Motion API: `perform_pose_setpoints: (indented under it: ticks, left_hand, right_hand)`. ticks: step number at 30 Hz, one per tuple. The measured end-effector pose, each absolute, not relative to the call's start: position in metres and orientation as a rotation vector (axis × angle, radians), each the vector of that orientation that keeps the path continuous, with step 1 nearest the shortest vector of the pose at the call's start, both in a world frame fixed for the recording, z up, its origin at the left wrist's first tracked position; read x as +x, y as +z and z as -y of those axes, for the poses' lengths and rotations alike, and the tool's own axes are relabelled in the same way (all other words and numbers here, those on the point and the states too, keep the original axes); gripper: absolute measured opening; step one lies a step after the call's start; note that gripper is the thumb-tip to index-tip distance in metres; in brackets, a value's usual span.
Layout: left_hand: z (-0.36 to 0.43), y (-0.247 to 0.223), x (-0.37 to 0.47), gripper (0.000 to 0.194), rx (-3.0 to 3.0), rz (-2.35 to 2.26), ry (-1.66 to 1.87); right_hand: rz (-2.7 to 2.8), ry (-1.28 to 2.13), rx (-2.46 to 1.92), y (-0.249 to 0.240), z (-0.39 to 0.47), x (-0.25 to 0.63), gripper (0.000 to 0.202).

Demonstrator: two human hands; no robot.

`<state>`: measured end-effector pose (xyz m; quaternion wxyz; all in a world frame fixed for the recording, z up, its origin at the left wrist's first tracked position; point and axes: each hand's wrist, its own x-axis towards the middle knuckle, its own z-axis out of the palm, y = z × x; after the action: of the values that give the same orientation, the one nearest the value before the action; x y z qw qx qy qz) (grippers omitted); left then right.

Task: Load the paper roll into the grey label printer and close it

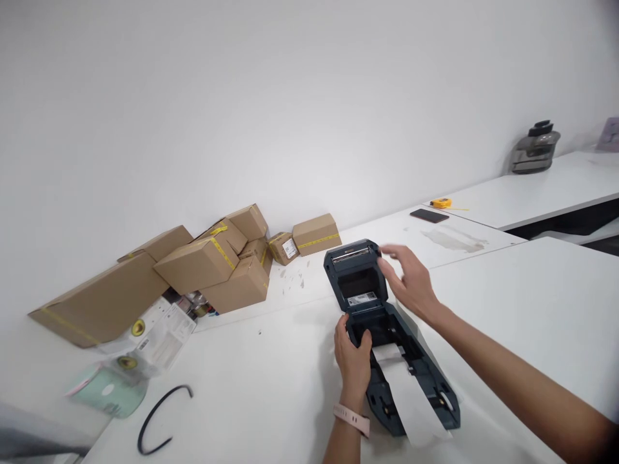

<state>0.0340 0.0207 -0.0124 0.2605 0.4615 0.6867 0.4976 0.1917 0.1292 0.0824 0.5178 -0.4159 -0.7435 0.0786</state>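
A dark label printer (418,361) stands on the white table with its lid (355,267) raised. A strip of white label paper (411,396) runs along its inside and out over the near end. My left hand (354,357) grips the left wall of the printer base, its thumb bent over the rim. At the lid's right edge is my right hand (410,278), thumb on the inner side and fingers around the edge. A pink band circles my left wrist.
Cardboard boxes (200,264) are piled against the wall, with packets (162,341) and a green pouch (111,390) before them. A black curved strip (155,415) lies front left. Back right are a phone (429,216), a yellow tape measure (441,203) and a bottle (536,151).
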Motion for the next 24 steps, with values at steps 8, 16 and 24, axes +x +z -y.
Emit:
perform_pose_setpoints:
  ticks: [8,16,24]
  left_hand:
    - [-0.024,-0.015,0.034,0.052,1.277,-1.875,1.381]
    - [-0.021,-0.018,0.035,0.063,1.291,-1.796,1.459]
    - [-0.019,-0.016,0.035,0.067,1.292,-1.795,1.464]
  right_hand:
    - [2.551,0.228,-0.692,0.011,-0.084,0.192,0.026]
    - [2.879,0.193,-0.684,-0.005,-0.092,0.175,0.025]
    - [2.906,0.440,-0.596,0.028,-0.084,0.189,0.025]
